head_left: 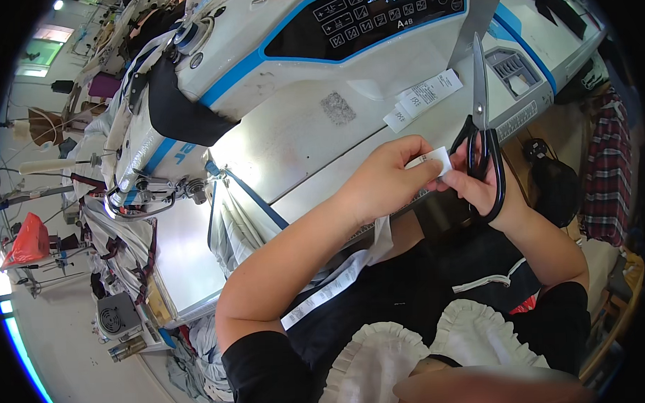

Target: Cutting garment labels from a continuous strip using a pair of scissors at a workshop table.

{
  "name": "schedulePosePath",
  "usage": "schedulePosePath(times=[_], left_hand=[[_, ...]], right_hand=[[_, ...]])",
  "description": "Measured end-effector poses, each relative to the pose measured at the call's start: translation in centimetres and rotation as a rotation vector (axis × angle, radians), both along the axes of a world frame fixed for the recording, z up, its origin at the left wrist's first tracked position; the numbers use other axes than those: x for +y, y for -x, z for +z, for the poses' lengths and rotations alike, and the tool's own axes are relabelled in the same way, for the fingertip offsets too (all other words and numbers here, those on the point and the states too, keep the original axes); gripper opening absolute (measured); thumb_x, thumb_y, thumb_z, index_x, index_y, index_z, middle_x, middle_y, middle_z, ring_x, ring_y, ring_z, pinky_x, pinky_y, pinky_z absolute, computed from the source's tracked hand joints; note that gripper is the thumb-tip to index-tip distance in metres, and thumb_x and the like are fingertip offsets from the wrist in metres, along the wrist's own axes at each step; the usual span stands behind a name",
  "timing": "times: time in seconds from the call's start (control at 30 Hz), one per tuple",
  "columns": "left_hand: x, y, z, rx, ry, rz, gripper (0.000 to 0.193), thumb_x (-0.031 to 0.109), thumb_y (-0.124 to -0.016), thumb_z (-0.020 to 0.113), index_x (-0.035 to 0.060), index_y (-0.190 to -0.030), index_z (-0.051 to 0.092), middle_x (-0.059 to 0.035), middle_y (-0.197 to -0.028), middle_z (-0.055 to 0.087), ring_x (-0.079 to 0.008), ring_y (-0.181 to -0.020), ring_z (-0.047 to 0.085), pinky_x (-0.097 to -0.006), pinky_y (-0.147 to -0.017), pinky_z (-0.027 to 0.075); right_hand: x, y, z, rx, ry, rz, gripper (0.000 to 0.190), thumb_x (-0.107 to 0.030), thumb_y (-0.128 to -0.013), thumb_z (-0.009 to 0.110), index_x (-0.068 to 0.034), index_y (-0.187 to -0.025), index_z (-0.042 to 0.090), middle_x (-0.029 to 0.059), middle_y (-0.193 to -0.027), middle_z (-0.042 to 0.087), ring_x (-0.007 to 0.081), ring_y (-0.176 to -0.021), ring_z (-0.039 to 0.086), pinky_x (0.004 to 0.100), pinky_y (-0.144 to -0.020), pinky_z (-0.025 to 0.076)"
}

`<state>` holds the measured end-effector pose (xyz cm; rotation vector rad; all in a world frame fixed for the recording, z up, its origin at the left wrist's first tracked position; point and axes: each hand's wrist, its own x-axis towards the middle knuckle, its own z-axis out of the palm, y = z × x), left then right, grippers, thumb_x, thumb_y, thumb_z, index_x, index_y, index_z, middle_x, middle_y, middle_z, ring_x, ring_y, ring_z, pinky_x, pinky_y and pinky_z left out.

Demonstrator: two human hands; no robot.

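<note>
Above the front edge of the sewing machine bed, my left hand (388, 175) pinches a small white fabric label (437, 159) between thumb and fingers. My right hand (482, 185) touches the label's right end with its thumb and also holds black-handled scissors (479, 108), their blades pointing up and looking closed. Just beyond the hands, several printed white labels (428, 95) lie on the machine bed (299, 143). A long strip of printed labels (325, 292) hangs across my lap. Pale grey fabric with dark blue edging (235, 210) lies by the needle area.
The sewing machine's arm (232, 71), with its lit control panel (369, 18), spans the far side. A grey compartment tray (512, 72) is set into the table at the right. Garments (116, 235) are heaped at the left; a plaid cloth (608, 175) hangs at the right.
</note>
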<state>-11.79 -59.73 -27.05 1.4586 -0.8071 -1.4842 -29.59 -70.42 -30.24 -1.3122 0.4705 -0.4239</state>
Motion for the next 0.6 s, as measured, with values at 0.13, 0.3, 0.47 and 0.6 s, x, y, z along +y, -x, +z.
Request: schedulePosePath(times=[0.13, 0.3, 0.47, 0.6], left_hand=[[-0.1, 0.0, 0.5, 0.083, -0.037, -0.012, 0.017, 0.02, -0.093, 0.06, 0.0032, -0.096, 0.06, -0.0015, -0.079, 0.063, -0.0044, -0.057, 0.049, -0.0203, -0.051, 0.039], [0.3, -0.2, 0.5, 0.063, -0.038, -0.016, 0.019, 0.022, -0.093, 0.064, 0.0049, -0.099, 0.06, 0.0008, -0.078, 0.062, -0.0021, -0.054, 0.045, -0.0161, -0.047, 0.033], [0.1, 0.2, 0.2, 0.132, -0.033, -0.014, 0.019, 0.021, -0.091, 0.065, 0.0044, -0.099, 0.06, 0.001, -0.076, 0.061, -0.0022, -0.052, 0.045, -0.0163, -0.047, 0.033], [0.5, -1.0, 0.4, 0.038, -0.03, -0.11, 0.023, 0.018, -0.087, 0.069, 0.0035, -0.102, 0.06, 0.0007, -0.076, 0.062, -0.0017, -0.052, 0.045, -0.0165, -0.046, 0.031]], right_hand=[[-0.5, -0.1, 0.6, 0.101, 0.071, 0.012, 0.028, -0.002, -0.088, 0.065, -0.003, -0.105, 0.042, 0.0093, -0.09, 0.059, 0.0158, -0.08, 0.066, 0.03, -0.073, 0.054], [-0.7, -0.1, 1.1, 0.121, 0.078, 0.013, 0.029, -0.003, -0.087, 0.066, -0.003, -0.105, 0.042, 0.0088, -0.087, 0.059, 0.0152, -0.079, 0.065, 0.0299, -0.073, 0.054], [-0.4, -0.3, 0.9, 0.083, 0.047, -0.004, 0.029, -0.003, -0.087, 0.065, -0.003, -0.104, 0.042, 0.0082, -0.086, 0.057, 0.0152, -0.079, 0.064, 0.029, -0.073, 0.053], [-1.3, -0.1, 0.9, 0.049, 0.16, -0.046, 0.028, -0.001, -0.086, 0.064, -0.003, -0.104, 0.043, 0.008, -0.087, 0.056, 0.0153, -0.076, 0.063, 0.0289, -0.071, 0.053]])
